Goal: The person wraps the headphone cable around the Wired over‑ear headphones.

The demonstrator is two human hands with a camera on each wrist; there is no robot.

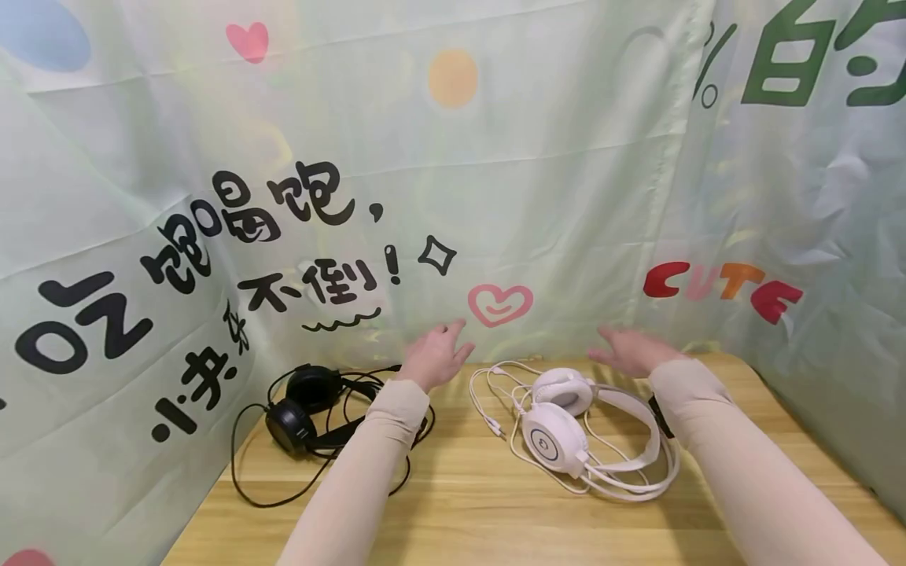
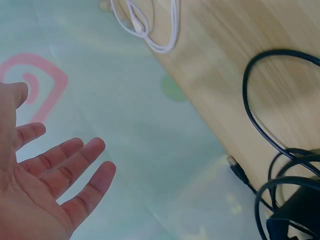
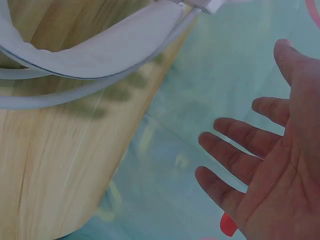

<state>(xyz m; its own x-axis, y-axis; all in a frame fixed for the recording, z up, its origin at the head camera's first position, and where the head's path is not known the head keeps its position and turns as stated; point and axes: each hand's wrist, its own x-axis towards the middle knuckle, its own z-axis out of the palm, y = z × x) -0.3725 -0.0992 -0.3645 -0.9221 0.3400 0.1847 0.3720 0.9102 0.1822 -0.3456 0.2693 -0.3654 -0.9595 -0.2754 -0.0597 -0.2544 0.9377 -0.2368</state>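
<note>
My left hand [image 1: 433,356] is held above the back of the table, between two pairs of headphones, its fingers spread and holding nothing. To its left lie black headphones [image 1: 292,425] with a looping black cable, partly hidden behind my left forearm. White headphones [image 1: 555,440] rest on the right half of the table, their headband toward my right arm. Past that headband my right hand [image 1: 632,350] hovers near the back edge, holding nothing. In the right wrist view its fingers [image 3: 232,155] are loosely extended, apart from the white headband [image 3: 115,52].
A wooden table [image 1: 481,519] carries both headphones. Behind it and at the sides hangs a pale green printed curtain [image 1: 552,212]. The white cable [image 1: 481,397] trails left of the white headphones. A black cable plug [image 2: 237,170] lies by the table's back edge.
</note>
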